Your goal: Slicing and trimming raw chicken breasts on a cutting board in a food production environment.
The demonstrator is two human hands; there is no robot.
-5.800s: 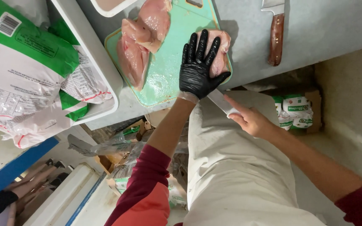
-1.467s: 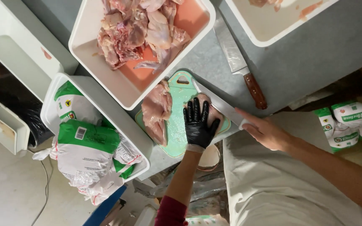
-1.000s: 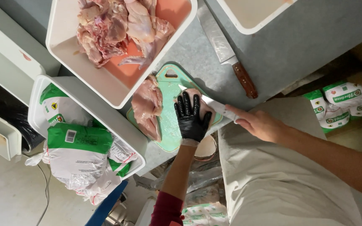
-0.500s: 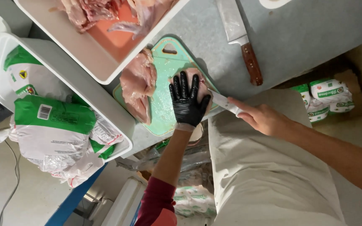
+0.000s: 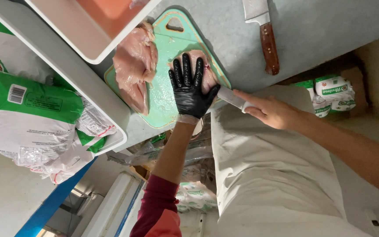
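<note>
While pressing flat onto the pale chicken fillet at the right-hand part of the green cutting board, spread wide and gripping nothing: black-gloved left hand, fingers fanned toward the board's handle-hole end, palm over the fillet's near half. Fillet itself pinned between glove and board, showing pink only past the fingertips and along the right side, close to the board's right edge.

Just off that same right edge, closed around a pale handle: bare right hand, forefinger stretched along the top. Held in it, a slim knife, long axis nearly level with the board's surface, blade pointing in from the right toward the heel of the glove. Tip hidden under the gloved thumb, so impossible to tell whether already inside the meat or merely touching its side. Blade path lying beneath the flat palm, crosswise to the spread fingers; fillet to the left of the knife hand, with the gloved hand directly on top and far nearer.

On the board's left half, well clear of both hands, a larger heap of raw chicken. Beyond the board's far right corner, on the grey worktop, a broad wooden-handled knife, untouched. Left of the board, a white tray.
</note>
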